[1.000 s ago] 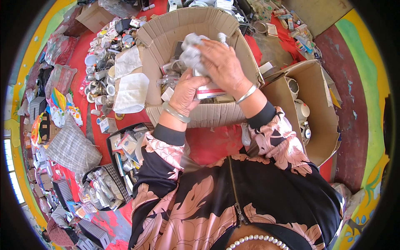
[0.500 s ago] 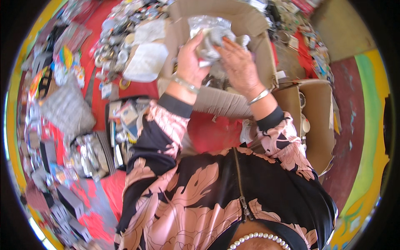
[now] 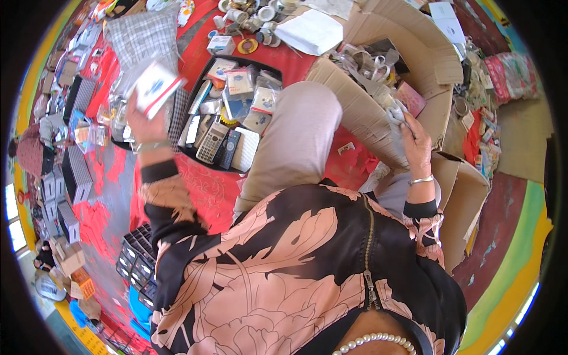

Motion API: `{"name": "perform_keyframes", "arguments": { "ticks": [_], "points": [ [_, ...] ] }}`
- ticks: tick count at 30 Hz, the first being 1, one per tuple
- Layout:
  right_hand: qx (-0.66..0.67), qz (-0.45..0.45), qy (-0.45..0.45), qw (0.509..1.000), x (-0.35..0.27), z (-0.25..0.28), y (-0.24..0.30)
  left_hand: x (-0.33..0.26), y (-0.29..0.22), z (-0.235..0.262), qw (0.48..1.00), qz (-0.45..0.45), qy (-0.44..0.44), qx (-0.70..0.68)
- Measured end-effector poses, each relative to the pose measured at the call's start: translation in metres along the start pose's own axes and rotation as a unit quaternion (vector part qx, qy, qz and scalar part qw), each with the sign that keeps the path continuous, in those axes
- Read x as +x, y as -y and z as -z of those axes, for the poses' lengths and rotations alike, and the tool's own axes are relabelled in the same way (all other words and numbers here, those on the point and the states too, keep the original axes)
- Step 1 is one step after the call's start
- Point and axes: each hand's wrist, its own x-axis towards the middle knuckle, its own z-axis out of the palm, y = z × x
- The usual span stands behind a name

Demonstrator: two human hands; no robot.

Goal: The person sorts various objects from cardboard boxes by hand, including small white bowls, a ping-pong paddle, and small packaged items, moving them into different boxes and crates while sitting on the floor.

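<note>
My left hand (image 3: 148,122) is raised at the left, closed on a flat white packet (image 3: 155,86) with a dark picture and a red edge, slightly blurred. Below and right of it lies a black tray (image 3: 180,139) of wrapped packets, a calculator (image 3: 212,142) and a dark remote control (image 3: 230,149). On the right, my right hand (image 3: 419,144) grips a crumpled grey cloth (image 3: 395,118) at the near side of a big open cardboard box (image 3: 426,50). Inside that box are jumbled small items and a pink box (image 3: 410,98).
A grey checked cushion (image 3: 142,40) lies beyond my left hand. White jars (image 3: 266,13) and a white sheet (image 3: 309,31) stand at the far side. Another cardboard box (image 3: 458,195) is by my right forearm. Shallow grey bins (image 3: 77,174) line the left. My bent knee (image 3: 302,112) rises beside the tray.
My hands were together over the large box, around the grey cloth; now they are far apart. My left hand has swung left with the white packet. The view has turned left.
</note>
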Motion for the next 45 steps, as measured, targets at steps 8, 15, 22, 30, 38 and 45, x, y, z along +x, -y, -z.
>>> {"name": "perform_keyframes", "arguments": {
  "ticks": [8,15,22,30,38,45],
  "points": [
    [-0.034,-0.093,0.022,0.995,-0.009,-0.013,-0.001,-0.131,0.146,0.166,0.789,0.389,-0.242,-0.408],
    [-0.085,-0.125,0.028,0.988,-0.022,-0.014,-0.003,-0.15,0.168,0.045,0.736,0.496,-0.097,-0.451],
    [-0.106,-0.138,0.024,0.984,-0.029,-0.015,-0.004,-0.132,0.178,-0.08,0.789,0.473,0.117,-0.373],
    [-0.109,-0.121,0.021,0.986,-0.034,-0.016,-0.021,-0.134,0.254,-0.134,0.829,0.472,0.218,-0.207],
    [-0.094,-0.131,0.05,0.986,-0.035,-0.02,-0.014,-0.145,0.286,-0.138,0.816,0.481,0.313,-0.063],
    [-0.091,-0.168,0.058,0.98,-0.033,-0.025,-0.015,-0.128,0.291,-0.139,0.813,0.414,0.409,0.009]
  ]
}}
